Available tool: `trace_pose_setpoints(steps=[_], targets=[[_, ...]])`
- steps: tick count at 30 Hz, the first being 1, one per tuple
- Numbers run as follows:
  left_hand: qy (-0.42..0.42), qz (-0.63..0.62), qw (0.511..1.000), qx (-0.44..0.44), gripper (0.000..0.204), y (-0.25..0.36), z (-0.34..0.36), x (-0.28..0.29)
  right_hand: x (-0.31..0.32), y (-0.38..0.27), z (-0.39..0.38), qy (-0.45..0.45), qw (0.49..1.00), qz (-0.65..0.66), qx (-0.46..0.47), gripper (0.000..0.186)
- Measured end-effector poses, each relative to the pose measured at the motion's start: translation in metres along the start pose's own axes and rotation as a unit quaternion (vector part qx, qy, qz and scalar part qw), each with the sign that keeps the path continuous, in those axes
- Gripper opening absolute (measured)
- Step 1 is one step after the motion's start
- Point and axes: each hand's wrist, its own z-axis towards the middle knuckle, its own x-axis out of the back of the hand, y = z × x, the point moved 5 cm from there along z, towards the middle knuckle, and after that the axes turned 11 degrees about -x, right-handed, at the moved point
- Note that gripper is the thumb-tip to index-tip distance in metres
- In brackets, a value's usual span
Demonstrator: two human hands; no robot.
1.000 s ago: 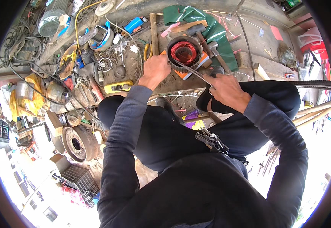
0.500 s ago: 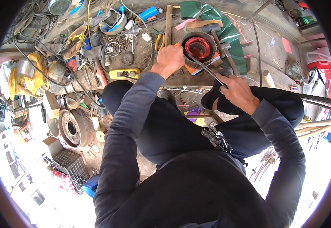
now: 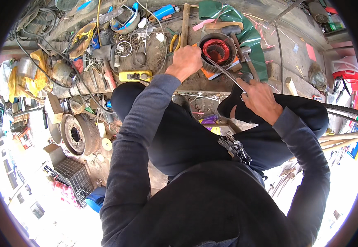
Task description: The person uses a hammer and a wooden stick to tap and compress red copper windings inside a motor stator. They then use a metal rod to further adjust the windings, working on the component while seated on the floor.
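Observation:
A motor stator with red windings inside a dark round housing stands on the dirty work surface in front of me. My right hand grips a pair of long scissors, a finger at the handle loop. Their slim blades point up and left, parted slightly, with the tips at the stator's near rim. At the stator's left side my left hand is closed in a fist, knuckles up; whatever lies inside its fingers is hidden. An orange piece of card shows under the stator.
Hammers lie right of the stator on a green sheet. A wooden stick and yellow-handled pliers lie beyond my left hand. Left of it sit a yellow device and cluttered cables. A rusty wheel drum stands lower left.
The scissor blades have spread apart slightly, and the right hand's grip has loosened a little around the loop. The left hand stays beside the stator. My view has shifted slightly.

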Motion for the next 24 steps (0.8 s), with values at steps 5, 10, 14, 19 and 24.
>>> trace_pose_setpoints(steps=[5, 10, 14, 19, 24], targets=[[-0.005, -0.001, 1.0, 0.007, 0.017, -0.002, 0.001, -0.002, 0.0, -0.002, -0.001, 0.003, 1.0, -0.022, 0.008, 0.053], [0.005, 0.002, 1.0, 0.003, 0.017, -0.004, 0.001, -0.002, 0.0, -0.001, -0.001, 0.026, 0.999, -0.006, 0.021, 0.054], [0.014, 0.002, 1.0, -0.002, 0.018, -0.003, 0.0, -0.001, 0.0, 0.0, -0.002, 0.027, 0.999, -0.018, 0.017, 0.053], [-0.019, -0.001, 1.0, 0.016, 0.021, -0.002, 0.001, 0.0, 0.004, -0.006, -0.005, 0.059, 0.997, -0.026, 0.033, 0.051], [-0.032, -0.004, 0.999, 0.03, 0.023, -0.003, 0.001, 0.0, 0.003, -0.01, -0.01, 0.087, 0.994, -0.055, 0.041, 0.051]])
